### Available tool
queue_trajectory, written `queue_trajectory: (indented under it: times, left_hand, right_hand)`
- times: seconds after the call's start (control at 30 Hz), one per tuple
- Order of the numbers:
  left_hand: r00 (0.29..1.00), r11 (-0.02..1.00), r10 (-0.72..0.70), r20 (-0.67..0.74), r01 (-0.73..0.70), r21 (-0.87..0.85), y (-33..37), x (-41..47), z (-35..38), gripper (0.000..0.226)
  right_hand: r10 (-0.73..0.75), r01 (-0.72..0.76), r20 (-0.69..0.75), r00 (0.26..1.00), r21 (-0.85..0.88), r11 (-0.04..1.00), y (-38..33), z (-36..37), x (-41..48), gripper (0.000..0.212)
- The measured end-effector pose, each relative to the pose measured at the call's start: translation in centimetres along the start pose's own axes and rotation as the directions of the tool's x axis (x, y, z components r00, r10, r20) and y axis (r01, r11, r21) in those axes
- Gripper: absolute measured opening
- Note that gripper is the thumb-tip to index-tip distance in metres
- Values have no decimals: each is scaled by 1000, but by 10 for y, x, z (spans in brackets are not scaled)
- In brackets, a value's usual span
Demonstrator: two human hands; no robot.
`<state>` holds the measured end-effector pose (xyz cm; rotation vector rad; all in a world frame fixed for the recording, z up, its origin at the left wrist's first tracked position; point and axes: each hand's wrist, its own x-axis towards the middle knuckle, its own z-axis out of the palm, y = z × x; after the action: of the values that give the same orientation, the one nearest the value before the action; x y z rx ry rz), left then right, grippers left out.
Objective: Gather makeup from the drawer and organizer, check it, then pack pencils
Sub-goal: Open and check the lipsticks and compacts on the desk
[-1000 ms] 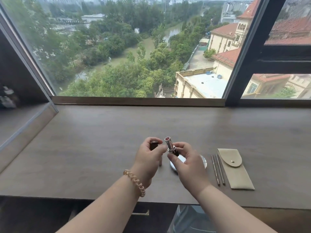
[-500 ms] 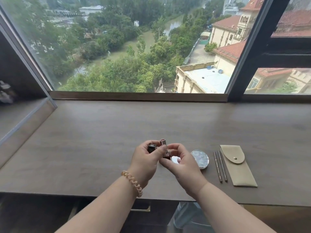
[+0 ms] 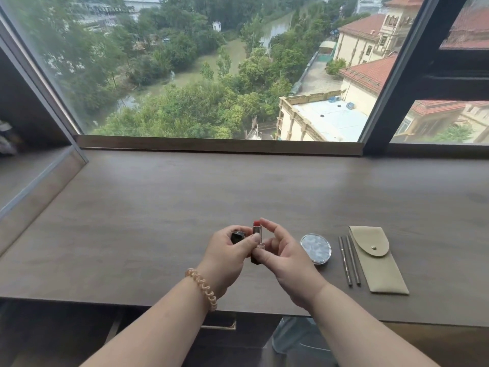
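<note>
The left hand (image 3: 225,251) is holding a small black cap (image 3: 237,237) in a narrow grip, with the fingers curled around it, and its thumb is touching the silver middle of the lipstick (image 3: 256,234). The lipstick is standing nearly upright above the desk (image 3: 158,221), between both hands, with its red tip showing. The right hand (image 3: 287,259) is pinching the dark lower part in a narrow grip.

I think the person is checking the lipstick. To do this well, they should be turning only the base, slowly, not touching the soft red part, and bringing the cap straight down.

To the right, a round compact (image 3: 315,249), two pencils (image 3: 349,260) and a beige pouch (image 3: 378,266) are lying on the desk.
</note>
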<state>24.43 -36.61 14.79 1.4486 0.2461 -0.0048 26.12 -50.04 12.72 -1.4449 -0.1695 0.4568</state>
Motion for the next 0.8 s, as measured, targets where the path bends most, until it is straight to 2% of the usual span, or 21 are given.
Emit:
queue_trajectory:
  times: [0.07, 0.2, 0.27, 0.4, 0.5, 0.6, 0.7, 0.8]
  left_hand:
    - [1000, 1000, -11, 20, 11, 26, -4, 3, -4, 4]
    - [996, 994, -67, 55, 62, 91, -25, 11, -12, 4]
    - [994, 988, -87, 65, 78, 134, -38, 13, -14, 6]
    - [989, 976, -122, 88, 104, 191, -63, 20, -18, 4]
    - [986, 975, -142, 87, 124, 185, -79, 25, -20, 7]
    - [986, 969, -151, 77, 132, 209, -86, 28, -19, 13]
    - [976, 955, -219, 4, 214, 208, -91, 37, -19, 17]
    - [986, 929, -161, -31, 162, 333, -99, 46, -18, 16]
  right_hand:
    - [17, -17, -5, 1000, -13, 1000, 2, -3, 1, 60]
    - [15, -43, -111, 994, -254, 966, 14, -7, 5, 54]
    - [39, -78, -129, 991, -309, 948, 24, -10, 7, 46]
    - [75, -88, -49, 996, -366, 926, 45, -15, 14, 23]
    - [100, -102, -27, 995, -410, 906, 57, -19, 20, 14]
    - [7, -67, -111, 994, -548, 834, 68, -25, 28, 8]
    - [-118, -77, -235, 965, -683, 727, 73, -31, 40, 23]
    - [-154, -116, -273, 950, -763, 636, 77, -34, 52, 21]
